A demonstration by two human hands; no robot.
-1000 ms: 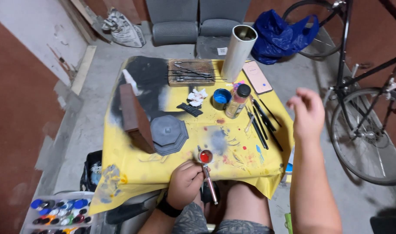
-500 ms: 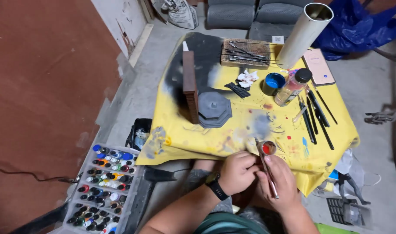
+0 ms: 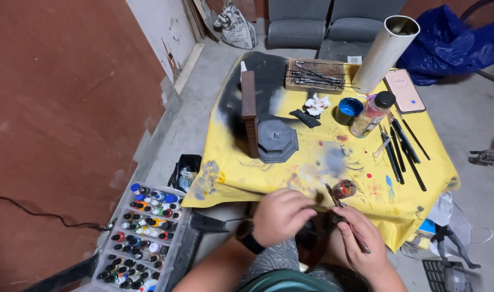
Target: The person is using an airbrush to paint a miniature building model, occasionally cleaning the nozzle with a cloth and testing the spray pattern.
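Paintbrush (image 3: 348, 226): one, lower centre, pinched in right hand (image 3: 360, 238) grip.
Left hand (image 3: 282, 216): fingers curled, contents hidden.
Paint cups: two, red (image 3: 344, 189), blue (image 3: 348, 110).
Worktop (image 3: 420, 162): near edge covered.

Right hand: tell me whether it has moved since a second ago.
Yes. The right hand has come in from the table's far right edge, past the black brushes, to the near edge beside the left hand.
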